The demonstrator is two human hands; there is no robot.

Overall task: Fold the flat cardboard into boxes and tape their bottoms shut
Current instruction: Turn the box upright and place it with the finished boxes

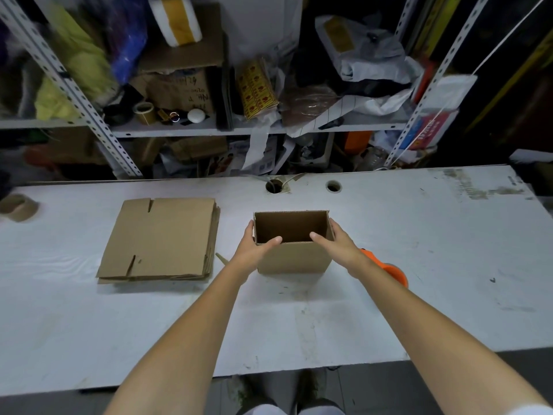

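An opened cardboard box (pixel 294 257) stands upright on the white table (pixel 389 235), its open top facing me. My left hand (pixel 254 248) grips its left wall, thumb hooked over the near rim and fingers along the outside. My right hand (pixel 336 242) grips the right wall the same way. A stack of flat cardboard blanks (pixel 161 238) lies on the table to the left of the box. An orange tape dispenser (pixel 395 272) sits behind my right forearm, mostly hidden.
A brown tape roll (pixel 18 207) lies at the table's far left edge. Two round cable holes (pixel 333 186) are cut near the table's back edge. Cluttered metal shelves (pixel 209 127) stand behind the table. The table's near edge runs below my forearms.
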